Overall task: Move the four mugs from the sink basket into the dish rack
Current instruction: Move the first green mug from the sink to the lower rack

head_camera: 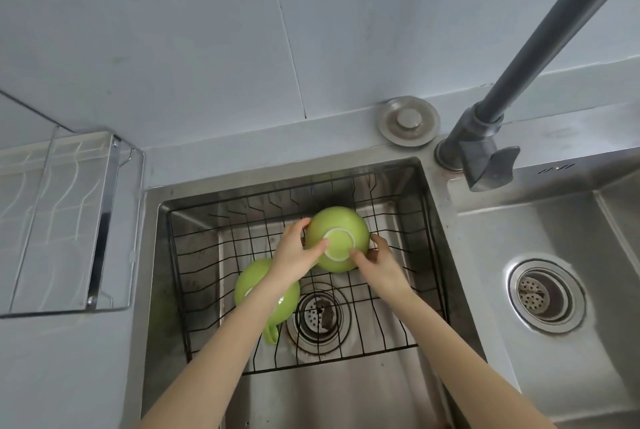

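- steel sink (152,255) sunk into the grey counter (69,359), a black wire basket (429,255) sitting inside it.
- one green mug (252,286) upside down on the basket floor, front left.
- dish rack (62,220) on the counter, left of the sink.
- round metal plug (408,121) on the back ledge.
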Demonstrator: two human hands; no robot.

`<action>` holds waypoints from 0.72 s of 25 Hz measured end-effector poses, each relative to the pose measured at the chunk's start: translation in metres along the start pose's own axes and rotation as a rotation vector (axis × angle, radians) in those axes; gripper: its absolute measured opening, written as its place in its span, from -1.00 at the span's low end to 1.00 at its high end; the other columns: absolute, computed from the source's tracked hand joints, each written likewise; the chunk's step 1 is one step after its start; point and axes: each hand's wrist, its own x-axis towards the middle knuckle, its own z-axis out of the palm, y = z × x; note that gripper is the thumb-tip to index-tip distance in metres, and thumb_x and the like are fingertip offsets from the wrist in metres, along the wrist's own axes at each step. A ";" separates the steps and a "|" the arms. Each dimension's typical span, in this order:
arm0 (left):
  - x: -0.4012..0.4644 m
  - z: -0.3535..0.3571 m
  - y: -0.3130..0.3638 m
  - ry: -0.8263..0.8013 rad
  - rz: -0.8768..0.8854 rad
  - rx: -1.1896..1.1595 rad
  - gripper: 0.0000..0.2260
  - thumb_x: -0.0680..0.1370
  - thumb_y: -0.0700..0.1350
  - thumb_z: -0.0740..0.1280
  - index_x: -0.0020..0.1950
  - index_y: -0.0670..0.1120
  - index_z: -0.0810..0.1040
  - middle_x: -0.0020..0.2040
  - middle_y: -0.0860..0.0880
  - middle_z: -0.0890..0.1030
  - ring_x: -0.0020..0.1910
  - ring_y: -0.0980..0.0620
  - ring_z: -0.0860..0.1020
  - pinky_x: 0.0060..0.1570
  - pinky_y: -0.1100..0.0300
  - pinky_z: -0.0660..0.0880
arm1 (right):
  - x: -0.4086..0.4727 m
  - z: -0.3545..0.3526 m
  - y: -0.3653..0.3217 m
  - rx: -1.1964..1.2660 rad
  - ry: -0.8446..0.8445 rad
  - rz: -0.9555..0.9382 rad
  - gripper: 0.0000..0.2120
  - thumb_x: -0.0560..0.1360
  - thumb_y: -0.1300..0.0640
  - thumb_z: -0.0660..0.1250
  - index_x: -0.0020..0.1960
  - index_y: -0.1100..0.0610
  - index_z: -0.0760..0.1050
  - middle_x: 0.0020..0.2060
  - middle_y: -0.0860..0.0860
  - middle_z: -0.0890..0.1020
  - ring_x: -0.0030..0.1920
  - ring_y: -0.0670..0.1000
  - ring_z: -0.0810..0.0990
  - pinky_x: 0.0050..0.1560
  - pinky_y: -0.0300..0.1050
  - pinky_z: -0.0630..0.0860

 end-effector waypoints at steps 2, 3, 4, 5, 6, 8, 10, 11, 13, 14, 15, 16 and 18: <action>-0.001 0.001 0.001 0.017 -0.012 -0.030 -0.47 0.46 -0.11 0.35 0.38 -0.13 0.28 0.40 -0.15 0.33 0.35 -0.11 0.35 0.38 -0.01 0.30 | -0.002 0.001 0.000 0.023 0.021 0.000 -0.50 0.50 0.14 0.27 0.40 0.16 0.23 0.21 0.16 0.56 0.23 0.12 0.51 0.20 -0.10 0.41; -0.002 0.002 0.002 0.022 -0.012 -0.035 -0.48 0.46 -0.12 0.35 0.38 -0.14 0.28 0.39 -0.15 0.33 0.35 -0.10 0.35 0.39 0.02 0.29 | -0.003 0.001 0.000 0.026 0.031 0.002 -0.50 0.50 0.14 0.28 0.39 0.17 0.24 0.21 0.16 0.56 0.22 0.12 0.51 0.19 -0.11 0.41; -0.002 0.002 0.003 0.025 -0.006 -0.036 -0.49 0.46 -0.13 0.35 0.37 -0.15 0.28 0.38 -0.16 0.34 0.35 -0.10 0.34 0.39 0.06 0.27 | -0.004 0.001 -0.001 0.024 0.036 0.002 -0.50 0.49 0.15 0.28 0.39 0.17 0.24 0.20 0.17 0.56 0.21 0.12 0.52 0.17 -0.11 0.42; -0.003 0.002 0.004 0.023 -0.003 -0.034 -0.50 0.47 -0.15 0.34 0.37 -0.16 0.28 0.38 -0.17 0.34 0.35 -0.10 0.34 0.37 0.08 0.26 | -0.006 0.001 -0.002 0.019 0.038 0.003 -0.49 0.49 0.15 0.28 0.39 0.17 0.23 0.20 0.18 0.57 0.20 0.13 0.52 0.15 -0.11 0.42; -0.004 0.001 0.005 0.018 -0.002 -0.034 -0.50 0.47 -0.16 0.33 0.38 -0.17 0.28 0.38 -0.17 0.34 0.35 -0.10 0.34 0.37 0.09 0.25 | -0.007 0.001 -0.003 0.011 0.038 0.002 -0.48 0.48 0.14 0.29 0.39 0.18 0.23 0.19 0.18 0.57 0.19 0.13 0.53 0.14 -0.10 0.43; -0.007 -0.001 0.004 0.005 -0.001 -0.048 -0.51 0.48 -0.17 0.32 0.37 -0.17 0.28 0.38 -0.16 0.35 0.34 -0.11 0.36 0.35 0.07 0.28 | -0.011 0.001 -0.005 -0.016 0.045 -0.009 -0.47 0.47 0.13 0.31 0.38 0.18 0.22 0.17 0.17 0.57 0.17 0.13 0.54 0.11 -0.09 0.45; -0.012 -0.003 0.003 0.002 -0.002 -0.075 -0.53 0.47 -0.18 0.32 0.36 -0.16 0.30 0.37 -0.16 0.38 0.30 -0.11 0.41 0.34 0.03 0.34 | -0.015 0.002 -0.009 -0.049 0.065 -0.017 -0.46 0.46 0.12 0.31 0.38 0.17 0.22 0.16 0.17 0.57 0.16 0.14 0.54 0.10 -0.08 0.46; -0.015 -0.004 0.003 0.006 -0.006 -0.088 -0.53 0.47 -0.18 0.33 0.35 -0.16 0.30 0.36 -0.16 0.39 0.29 -0.11 0.42 0.33 0.00 0.36 | -0.018 0.002 -0.011 -0.058 0.076 -0.016 -0.46 0.46 0.11 0.30 0.38 0.17 0.22 0.16 0.17 0.57 0.16 0.15 0.54 0.11 -0.07 0.46; -0.020 -0.004 0.005 0.025 -0.002 -0.122 -0.55 0.47 -0.17 0.33 0.34 -0.15 0.32 0.33 -0.15 0.42 0.27 -0.11 0.43 0.31 -0.03 0.37 | -0.025 0.002 -0.014 -0.063 0.083 -0.015 -0.46 0.47 0.09 0.28 0.39 0.17 0.21 0.18 0.18 0.56 0.18 0.16 0.52 0.15 -0.05 0.46; -0.023 -0.004 0.006 0.033 0.006 -0.141 -0.56 0.47 -0.16 0.33 0.33 -0.15 0.33 0.32 -0.14 0.43 0.26 -0.11 0.43 0.30 -0.03 0.39 | -0.028 0.001 -0.016 -0.064 0.082 -0.013 -0.46 0.48 0.07 0.27 0.40 0.17 0.21 0.19 0.17 0.55 0.19 0.16 0.51 0.16 -0.05 0.44; -0.027 -0.005 0.008 0.033 0.007 -0.165 -0.57 0.47 -0.16 0.34 0.31 -0.15 0.34 0.30 -0.13 0.44 0.25 -0.11 0.44 0.28 -0.03 0.40 | -0.031 0.000 -0.016 -0.063 0.079 -0.012 -0.46 0.48 0.07 0.26 0.41 0.16 0.21 0.20 0.17 0.54 0.20 0.15 0.50 0.16 -0.07 0.43; -0.031 -0.006 0.008 0.034 0.014 -0.190 -0.57 0.47 -0.15 0.34 0.30 -0.15 0.34 0.29 -0.12 0.45 0.24 -0.11 0.46 0.27 -0.04 0.42 | -0.035 -0.003 -0.017 -0.063 0.075 -0.017 -0.46 0.49 0.06 0.25 0.42 0.15 0.21 0.21 0.17 0.54 0.19 0.13 0.49 0.14 -0.09 0.41; -0.043 -0.010 0.008 0.029 0.019 -0.231 -0.60 0.47 -0.13 0.35 0.27 -0.14 0.36 0.26 -0.11 0.46 0.20 -0.09 0.48 0.20 -0.01 0.46 | -0.046 -0.009 -0.019 -0.056 0.059 -0.033 -0.49 0.50 0.06 0.22 0.42 0.13 0.22 0.21 0.16 0.53 0.10 0.07 0.46 0.08 -0.13 0.36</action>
